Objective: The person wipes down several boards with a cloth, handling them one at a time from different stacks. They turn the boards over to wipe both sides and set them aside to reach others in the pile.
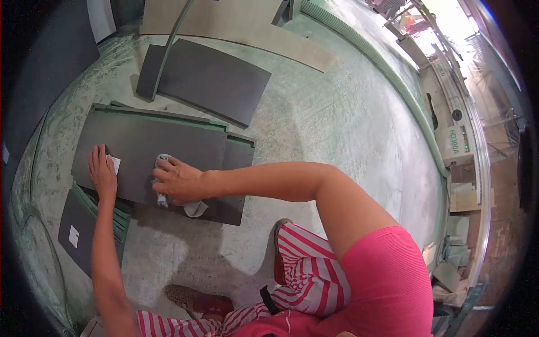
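A stack of dark grey panels [140,132] lies low in front of me, with green-dusted grooved edges along its far side. My left hand [103,173] rests flat on the top panel near its left end, fingers stretched out, beside a small white label [115,164]. My right hand [178,181] is closed around a crumpled pale cloth [163,159], pressed on the panel's middle. A loose end of the cloth hangs toward the panel's near edge.
More dark panels [216,76] lie beyond the stack, near a light wooden board [224,25]. Another labelled dark panel [81,224] sits at lower left. A ribbed hose [370,50] crosses the dusty floor toward a machine [455,135] at right.
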Tool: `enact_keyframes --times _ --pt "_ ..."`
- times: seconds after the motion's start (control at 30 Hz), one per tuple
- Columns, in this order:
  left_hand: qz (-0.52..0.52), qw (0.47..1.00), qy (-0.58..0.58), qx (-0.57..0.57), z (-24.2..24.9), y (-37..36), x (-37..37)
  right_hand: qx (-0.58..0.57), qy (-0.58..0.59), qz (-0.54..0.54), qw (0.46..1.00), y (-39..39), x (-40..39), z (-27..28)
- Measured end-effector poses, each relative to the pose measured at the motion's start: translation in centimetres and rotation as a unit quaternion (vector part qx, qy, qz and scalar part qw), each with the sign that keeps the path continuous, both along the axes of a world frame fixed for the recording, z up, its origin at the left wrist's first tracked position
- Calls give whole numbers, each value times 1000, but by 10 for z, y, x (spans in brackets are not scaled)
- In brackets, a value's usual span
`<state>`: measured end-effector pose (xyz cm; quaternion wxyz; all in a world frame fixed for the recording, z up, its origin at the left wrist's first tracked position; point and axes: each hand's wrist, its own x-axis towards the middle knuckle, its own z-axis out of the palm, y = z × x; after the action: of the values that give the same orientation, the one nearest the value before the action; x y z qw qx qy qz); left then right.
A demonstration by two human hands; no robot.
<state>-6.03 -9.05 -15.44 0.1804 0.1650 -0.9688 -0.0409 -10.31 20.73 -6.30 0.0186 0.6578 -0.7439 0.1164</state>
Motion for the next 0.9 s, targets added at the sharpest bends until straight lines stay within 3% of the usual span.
enact_keyframes --times 0.07,0.37,0.47,0.53,0.73,0.77,0.83,0.9 --pt "-5 1000 2 -3 3 1 0 -5 2 11 1000 3 -10 1" --pt "-32 999 -5 -15 30 6 2 -33 -13 -210 977 -91 -59 -22" --pt "-44 999 1 26 32 -8 -2 -60 11 -257 964 -127 -52 -35" --pt "-3 983 -17 182 42 -14 -4 -65 1 -240 969 -141 -47 -37" --pt "30 961 -108 252 59 -22 -12 -18 -39 -132 990 -138 -32 -24" --pt "30 962 -107 251 50 -20 -13 -19 -38 -132 990 -134 -29 -25" --pt "-65 989 -60 120 30 -18 -12 -71 -35 -95 992 -126 -19 -31" --pt "-33 992 -97 78 37 10 -7 -33 -34 -54 997 -105 -11 -24"
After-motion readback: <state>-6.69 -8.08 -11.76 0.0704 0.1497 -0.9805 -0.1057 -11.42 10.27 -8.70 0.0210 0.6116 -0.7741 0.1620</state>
